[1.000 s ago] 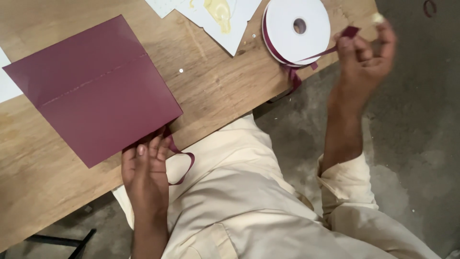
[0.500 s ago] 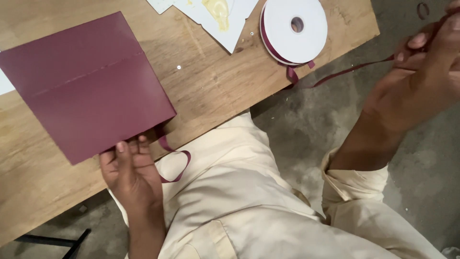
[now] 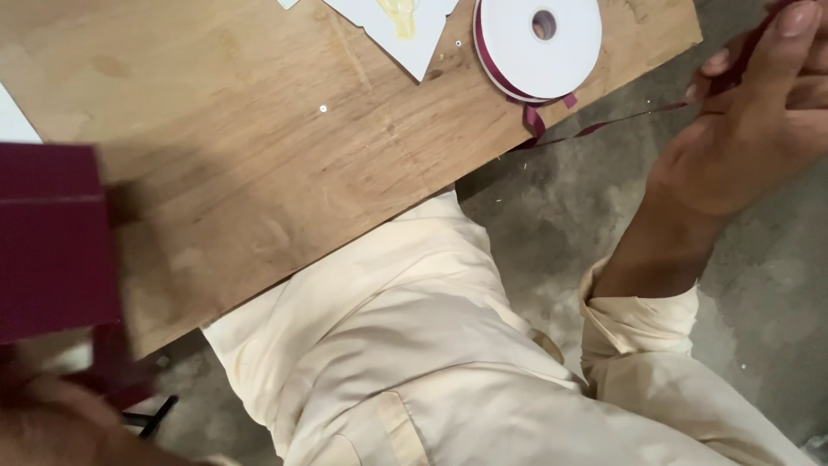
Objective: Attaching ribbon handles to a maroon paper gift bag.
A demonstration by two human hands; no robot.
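Running up-right from spool (image 3: 539, 43), ribbon (image 3: 604, 127) reaches right hand (image 3: 759, 121).

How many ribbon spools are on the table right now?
1. The white ribbon spool lies flat near the wooden table's far right corner; its maroon ribbon runs to the right hand. Others may sit outside the frame.

- Maroon folder (image 3: 52, 242), flat and rectangular with a fold line, blurred, at 9 o'clock on the wood table (image 3: 285, 164).
- White printed sheet (image 3: 405, 30) with a yellow motif, at 12 o'clock, cut off by the top edge.
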